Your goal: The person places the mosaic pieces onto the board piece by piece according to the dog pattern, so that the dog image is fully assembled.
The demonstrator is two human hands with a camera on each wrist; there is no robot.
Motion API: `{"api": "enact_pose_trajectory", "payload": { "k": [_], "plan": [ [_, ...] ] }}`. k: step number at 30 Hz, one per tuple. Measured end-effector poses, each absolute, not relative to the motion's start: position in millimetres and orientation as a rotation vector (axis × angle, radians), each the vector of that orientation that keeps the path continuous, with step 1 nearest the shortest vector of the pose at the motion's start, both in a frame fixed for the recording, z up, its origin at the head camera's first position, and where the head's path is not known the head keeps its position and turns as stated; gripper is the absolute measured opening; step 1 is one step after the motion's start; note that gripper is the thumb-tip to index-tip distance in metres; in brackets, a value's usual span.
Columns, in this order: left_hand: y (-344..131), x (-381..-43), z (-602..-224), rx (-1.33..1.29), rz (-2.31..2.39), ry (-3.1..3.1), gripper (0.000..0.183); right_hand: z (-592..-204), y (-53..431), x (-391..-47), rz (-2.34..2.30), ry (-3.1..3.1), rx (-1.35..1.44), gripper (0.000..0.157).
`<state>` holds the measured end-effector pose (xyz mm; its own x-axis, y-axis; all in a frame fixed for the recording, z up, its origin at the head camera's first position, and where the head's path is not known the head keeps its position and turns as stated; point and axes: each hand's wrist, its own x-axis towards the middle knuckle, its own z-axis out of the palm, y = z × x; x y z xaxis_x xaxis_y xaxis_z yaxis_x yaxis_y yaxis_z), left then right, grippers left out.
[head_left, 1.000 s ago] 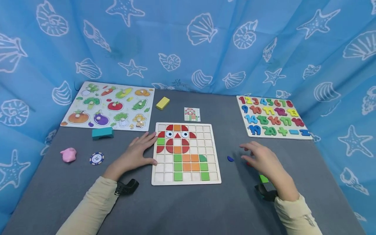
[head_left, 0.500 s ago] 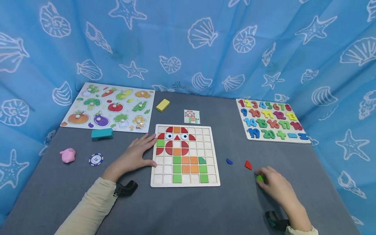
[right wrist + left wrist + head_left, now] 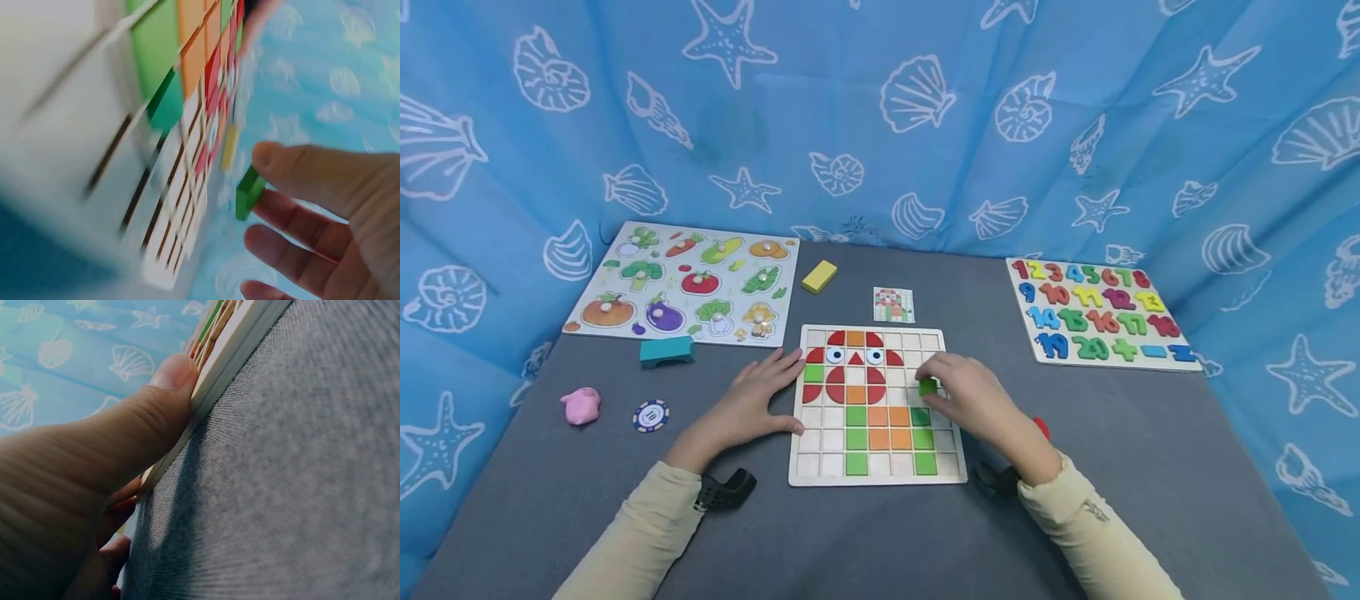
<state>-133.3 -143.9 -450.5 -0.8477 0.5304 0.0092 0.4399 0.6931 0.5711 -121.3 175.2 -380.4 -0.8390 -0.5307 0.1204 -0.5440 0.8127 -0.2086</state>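
Note:
A wooden grid board [image 3: 877,482] lies mid-table, with red, orange and green pieces forming a figure with two eye tiles [image 3: 836,355]. My left hand [image 3: 748,400] rests at its left edge with fingers spread; the thumb [image 3: 172,378] touches the rim in the left wrist view. Over the board's right side, my right hand [image 3: 973,398] pinches a small green block [image 3: 928,387] between thumb and fingertips. In the right wrist view this block [image 3: 249,194] is held apart from the grid. Below it in the head view sits a dark green quarter-round piece [image 3: 920,417] in its cell.
A picture card [image 3: 893,305] and a yellow block [image 3: 819,277] lie behind the board. Left are a vegetable puzzle [image 3: 700,283], teal block [image 3: 667,352], pink toy [image 3: 581,406] and poker chip [image 3: 651,416]. Right are a number puzzle [image 3: 1097,312] and a red piece [image 3: 1042,428], partly hidden by the forearm.
My right hand has reached right, picked up the green block from the table and carried it left over the board. The left hand has stayed at the board's edge.

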Motion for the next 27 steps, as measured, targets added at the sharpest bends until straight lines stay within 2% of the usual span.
{"api": "enact_pose_trajectory", "payload": {
  "k": [4, 9, 21, 27],
  "plan": [
    [-143, -133, -450, 0.799, 0.865, 2.746, 0.092, -388, 151, -145, 0.298, -2.952, 0.947, 0.026],
    [-140, -136, -451, 0.814, 0.86, 2.743, 0.093, -400, 143, -156, 0.247, -2.98, 0.948, 0.024],
    [-142, -135, -450, 0.769, 0.872, 2.742, 0.094, -404, 147, -159, 0.269, -3.035, 0.823, 0.022],
    [-143, -134, -451, 0.765, 0.881, 2.738, 0.094, -390, 184, -145, 0.412, -3.038, 0.663, 0.024]
  ]
}}
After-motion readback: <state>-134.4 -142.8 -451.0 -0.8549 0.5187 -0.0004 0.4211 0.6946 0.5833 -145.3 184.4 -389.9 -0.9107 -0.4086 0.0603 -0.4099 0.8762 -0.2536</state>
